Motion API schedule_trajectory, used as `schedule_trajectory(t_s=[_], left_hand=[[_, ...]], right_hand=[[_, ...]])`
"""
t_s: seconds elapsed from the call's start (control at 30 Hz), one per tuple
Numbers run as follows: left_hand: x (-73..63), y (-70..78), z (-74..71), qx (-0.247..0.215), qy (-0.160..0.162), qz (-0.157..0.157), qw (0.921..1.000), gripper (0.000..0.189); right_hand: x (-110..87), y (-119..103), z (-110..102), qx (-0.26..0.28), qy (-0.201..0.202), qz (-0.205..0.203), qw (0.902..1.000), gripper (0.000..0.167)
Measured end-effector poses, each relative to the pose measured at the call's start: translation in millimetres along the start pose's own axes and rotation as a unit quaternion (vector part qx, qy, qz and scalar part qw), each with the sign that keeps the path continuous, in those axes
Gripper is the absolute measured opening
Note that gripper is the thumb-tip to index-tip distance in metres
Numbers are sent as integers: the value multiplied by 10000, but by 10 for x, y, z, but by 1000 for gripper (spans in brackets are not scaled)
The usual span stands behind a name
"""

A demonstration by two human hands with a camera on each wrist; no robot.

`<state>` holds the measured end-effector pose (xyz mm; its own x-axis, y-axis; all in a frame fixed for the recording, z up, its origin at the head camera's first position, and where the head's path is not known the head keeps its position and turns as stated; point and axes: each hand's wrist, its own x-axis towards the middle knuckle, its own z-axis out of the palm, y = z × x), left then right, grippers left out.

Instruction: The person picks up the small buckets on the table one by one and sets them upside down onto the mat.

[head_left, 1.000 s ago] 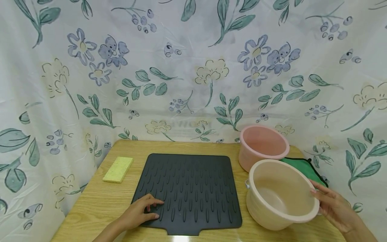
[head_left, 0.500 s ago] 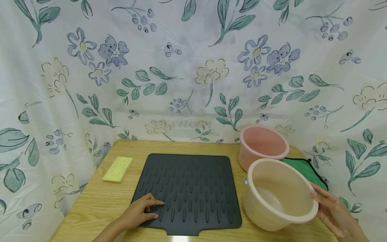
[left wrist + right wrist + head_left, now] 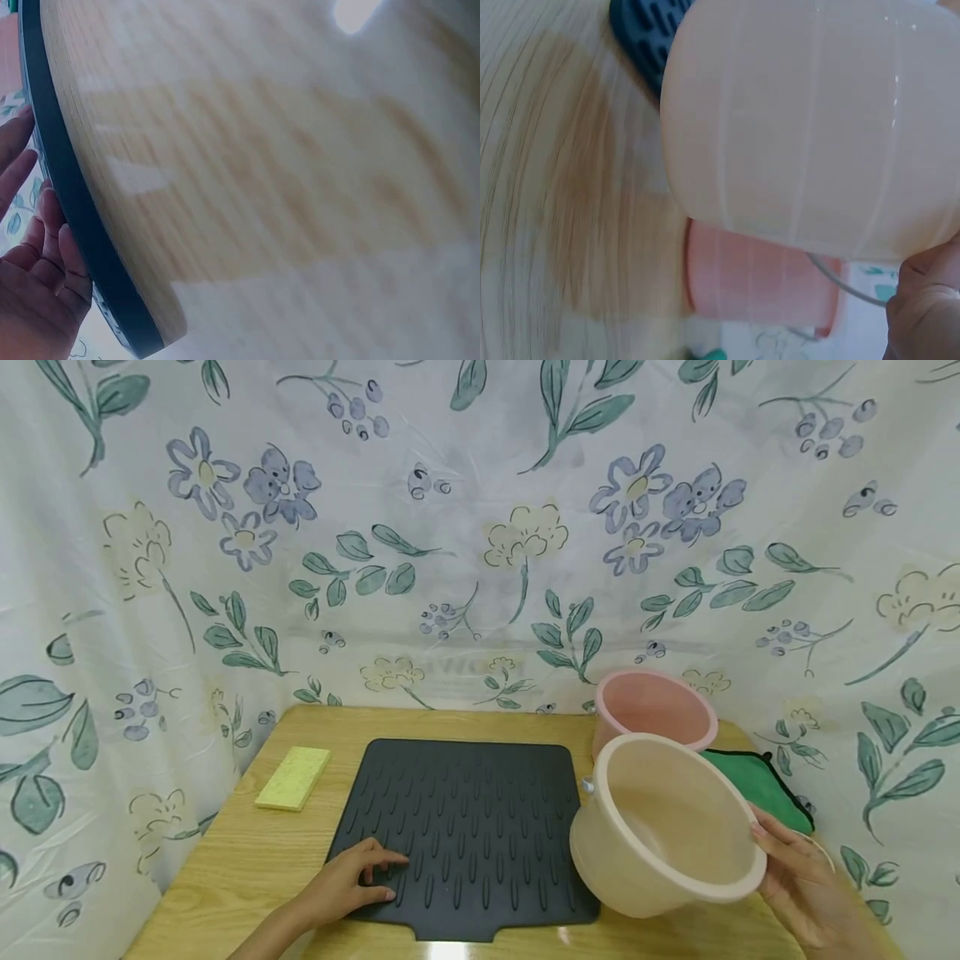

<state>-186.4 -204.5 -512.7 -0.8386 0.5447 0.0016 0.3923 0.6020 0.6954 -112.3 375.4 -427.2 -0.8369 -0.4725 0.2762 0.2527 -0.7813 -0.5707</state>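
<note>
My right hand (image 3: 797, 877) grips the rim of a cream plastic bucket (image 3: 637, 860) at its right side, thumb over the edge. The bucket leans left, its mouth facing up and toward me, and it overlaps the right edge of a black ribbed mat (image 3: 465, 827). In the right wrist view the bucket's ribbed wall (image 3: 802, 127) fills much of the picture, with a thin wire handle (image 3: 847, 289) hanging near the hand (image 3: 930, 300). On the mat's near left corner rests my left hand (image 3: 352, 882), fingers loosely bent and holding nothing.
Behind the cream bucket stands a pink bucket (image 3: 652, 706). A green cloth with black edging (image 3: 761, 789) lies at the right edge of the wooden table (image 3: 225, 868). To the mat's left is a yellow sponge (image 3: 294, 778). A floral curtain (image 3: 465, 527) encloses the back and sides.
My right hand has brought the cream bucket leftward and slightly up, tilting it more, so it now overlaps the mat's edge. The left hand has stayed in place.
</note>
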Motion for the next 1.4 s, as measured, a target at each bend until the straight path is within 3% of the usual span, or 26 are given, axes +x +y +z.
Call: schedule_trajectory(t_s=[0.2, 0.73, 0.93, 1.23, 1.4], left_hand=[[14, 6, -12, 33, -17, 14, 10000, 46], [12, 15, -3, 183, 21, 114, 9998, 49], [7, 5, 4, 273, 3, 165, 9995, 50], [3, 13, 10, 375, -50, -16, 9993, 51], [-10, 25, 1, 343, -36, 41, 9994, 51]], right_hand=[[86, 138, 77, 474, -267, -102, 9985, 65], [252, 409, 275, 718, -450, -134, 9963, 65], [298, 515, 321, 1121, -521, -235, 9920, 66], [388, 681, 402, 1192, -175, -477, 9916, 65], [458, 753, 443, 1561, -13, -600, 9859, 61]])
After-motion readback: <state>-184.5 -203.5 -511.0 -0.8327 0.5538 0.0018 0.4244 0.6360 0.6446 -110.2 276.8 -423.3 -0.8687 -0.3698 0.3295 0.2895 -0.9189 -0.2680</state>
